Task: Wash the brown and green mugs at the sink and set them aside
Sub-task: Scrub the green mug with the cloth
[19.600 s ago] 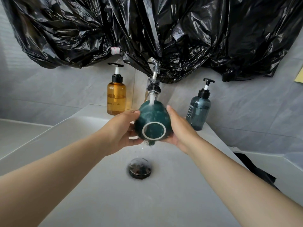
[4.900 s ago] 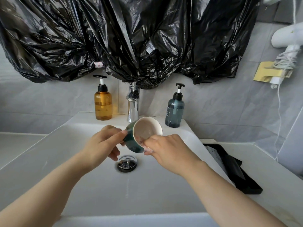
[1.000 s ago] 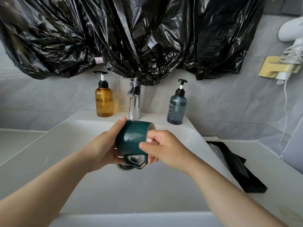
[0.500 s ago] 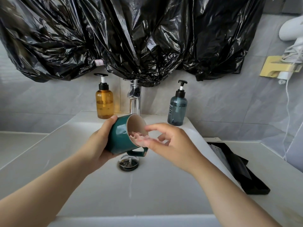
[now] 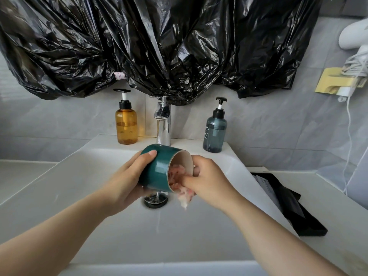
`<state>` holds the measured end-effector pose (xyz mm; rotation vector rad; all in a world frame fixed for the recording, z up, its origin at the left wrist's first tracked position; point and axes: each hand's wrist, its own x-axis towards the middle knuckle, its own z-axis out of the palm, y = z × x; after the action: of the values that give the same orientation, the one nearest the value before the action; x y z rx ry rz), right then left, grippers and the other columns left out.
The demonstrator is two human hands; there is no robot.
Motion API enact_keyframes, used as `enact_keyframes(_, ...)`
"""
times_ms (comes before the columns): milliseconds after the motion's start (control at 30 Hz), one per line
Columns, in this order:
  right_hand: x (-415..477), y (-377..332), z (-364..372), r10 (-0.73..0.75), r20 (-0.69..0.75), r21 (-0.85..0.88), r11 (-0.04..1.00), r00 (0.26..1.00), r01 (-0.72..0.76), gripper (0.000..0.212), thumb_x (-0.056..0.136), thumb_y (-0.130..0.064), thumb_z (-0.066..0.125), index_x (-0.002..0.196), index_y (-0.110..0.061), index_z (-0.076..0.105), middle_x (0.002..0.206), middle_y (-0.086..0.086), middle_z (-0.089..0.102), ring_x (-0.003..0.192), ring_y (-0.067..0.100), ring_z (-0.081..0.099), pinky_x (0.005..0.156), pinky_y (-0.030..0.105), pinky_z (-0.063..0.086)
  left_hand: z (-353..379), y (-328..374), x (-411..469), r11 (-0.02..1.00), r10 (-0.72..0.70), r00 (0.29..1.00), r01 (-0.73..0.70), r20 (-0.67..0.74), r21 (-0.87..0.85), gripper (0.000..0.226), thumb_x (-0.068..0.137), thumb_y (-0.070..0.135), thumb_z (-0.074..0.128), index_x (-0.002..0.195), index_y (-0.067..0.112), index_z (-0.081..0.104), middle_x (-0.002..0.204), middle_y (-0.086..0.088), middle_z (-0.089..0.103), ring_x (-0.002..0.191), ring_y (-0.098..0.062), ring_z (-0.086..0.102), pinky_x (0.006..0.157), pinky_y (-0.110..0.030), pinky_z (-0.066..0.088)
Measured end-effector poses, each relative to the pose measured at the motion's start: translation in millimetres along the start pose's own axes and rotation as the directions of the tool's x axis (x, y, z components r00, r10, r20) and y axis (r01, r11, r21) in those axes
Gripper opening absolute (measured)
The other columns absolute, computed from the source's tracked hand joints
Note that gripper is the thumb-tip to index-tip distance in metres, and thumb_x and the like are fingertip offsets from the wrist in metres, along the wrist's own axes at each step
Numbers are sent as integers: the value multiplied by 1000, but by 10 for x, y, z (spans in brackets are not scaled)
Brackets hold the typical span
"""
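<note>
A smooth white sink is sitting against grey tiled walls, with crinkled glossy black plastic hanging above the chrome tap. The left hand is wrapping round the glazed green mug, holding it on its side over the round drain. The right hand is gripping a crumpled pale pink cloth inside its cream mouth.

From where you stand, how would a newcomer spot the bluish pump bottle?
Find the sink under the black plastic sheeting. On its back ledge, right of the chrome tap, stands the bluish pump bottle. The amber bottle stands left of the tap.
</note>
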<state>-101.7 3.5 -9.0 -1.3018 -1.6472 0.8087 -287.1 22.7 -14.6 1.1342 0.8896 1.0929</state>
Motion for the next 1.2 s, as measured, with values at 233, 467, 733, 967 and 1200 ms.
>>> enact_keyframes(233,-26,-29,-67,-296,-112,-404,886,949,229,14,78,-5,58,80,-17,66,68,0,65,65,18,59,57,34,48,1,27,-40,975,-172,980,154,103,161,67,70,56,77,122,16,62,122,-17,65,101,-35,71,78,-47,60)
enact_keyframes(467,-71,-80,-30,-227,-303,-255,955,926,151,60,70,-52,78,120,-35,49,111,-15,55,77,14,66,77,31,53,-40,26,-37,998,-60,997,62,-51,33,73,59,42,84,121,12,60,125,-18,61,105,-38,68,72,-49,60)
enact_keyframes(733,33,-61,74,285,-3,-46,957,959,-285,48,72,-52,70,99,-13,66,86,3,72,62,18,73,73,37,62,29,10,-45,998,27,1000,-27,-6,50,61,67,35,75,122,15,59,117,-14,68,100,-31,72,77,-49,60)
enact_keyframes(967,50,-73,83,270,-58,17,963,961,-270,10,88,-10,52,84,-11,61,85,7,67,58,25,70,53,29,59,29,-25,-35,988,-36,999,32,25,153,77,51,43,85,119,18,61,114,-8,71,103,-25,71,84,-45,59)
enact_keyframes(1200,53,-31,-37,-81,-43,-656,754,996,34,14,86,-10,50,72,-12,52,70,2,53,70,27,51,48,28,29,2,7,-51,951,-147,985,116,87,285,104,26,46,97,120,15,61,110,-16,72,94,-35,73,77,-44,62)
